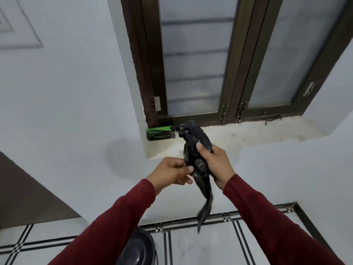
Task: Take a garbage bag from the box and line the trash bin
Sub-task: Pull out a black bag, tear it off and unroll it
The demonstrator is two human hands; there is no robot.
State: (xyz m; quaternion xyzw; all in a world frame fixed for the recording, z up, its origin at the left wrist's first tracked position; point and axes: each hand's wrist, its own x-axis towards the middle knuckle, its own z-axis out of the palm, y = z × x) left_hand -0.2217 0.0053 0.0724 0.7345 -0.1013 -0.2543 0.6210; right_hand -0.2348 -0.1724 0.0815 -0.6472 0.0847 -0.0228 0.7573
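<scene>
While it hangs crumpled in mid-air in front of the sill, the black bag [198,150] is held by both hands. The right hand [214,163] is closed round its upper middle, thumb pressed on the near face, so the bunched top sticks up past the fingers toward the box. The left hand [172,172] pinches the bag's left edge lower down between thumb and fingertips, the other fingers curled under. Below the hands the bag narrows to a twisted tail that dangles free over the floor.

The box [161,133], green and black with white print, lies on its side at the left end of the pale stone sill [248,134], pushed into the corner against the dark window frame. The bag's top overlaps the box's right end in this view; whether they touch cannot be told.

Both arms wear dark red sleeves [118,222]. Under the left forearm, at the bottom edge, part of the dark round bin [137,249] stands on the white tiled floor [191,245] with black line borders. Frosted panes fill the brown window [193,60] above.
</scene>
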